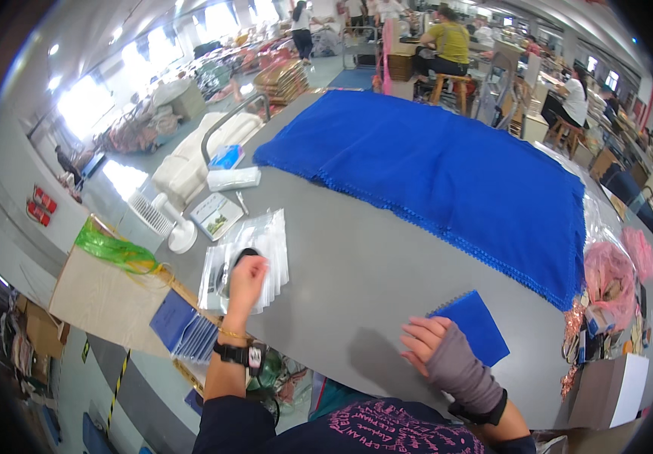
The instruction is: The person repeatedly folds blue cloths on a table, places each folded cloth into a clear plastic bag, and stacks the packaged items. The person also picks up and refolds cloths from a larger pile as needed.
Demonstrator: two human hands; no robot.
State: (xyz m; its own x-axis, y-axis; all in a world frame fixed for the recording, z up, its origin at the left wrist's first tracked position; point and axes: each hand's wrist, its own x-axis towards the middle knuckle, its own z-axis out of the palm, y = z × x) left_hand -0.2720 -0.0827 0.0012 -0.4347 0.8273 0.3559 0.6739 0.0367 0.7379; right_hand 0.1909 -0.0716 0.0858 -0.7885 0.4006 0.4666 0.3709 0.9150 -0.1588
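Note:
My left hand (249, 279) is over a fanned stack of clear plastic bags (272, 249), its fingers curled. Whether it pinches anything does not show. A dark round object (245, 255) lies on the bags just beyond it, partly hidden by the hand. My right hand (426, 340), in a grey fingerless sleeve, hovers over the table with fingers spread a little and nothing in them. Right beside it lies a small folded blue cloth (477, 329) with a trimmed edge. Farther off, a large blue cloth (417, 164) with a lace-like border is spread across the grey table (326, 267).
A white fan (182, 232), a booklet (216, 217) and a tissue pack (227, 157) stand along the left edge. Packaged blue cloths (184, 326) sit lower left. Pink plastic bags (610, 278) and a box (610, 391) line the right side. People work in the background.

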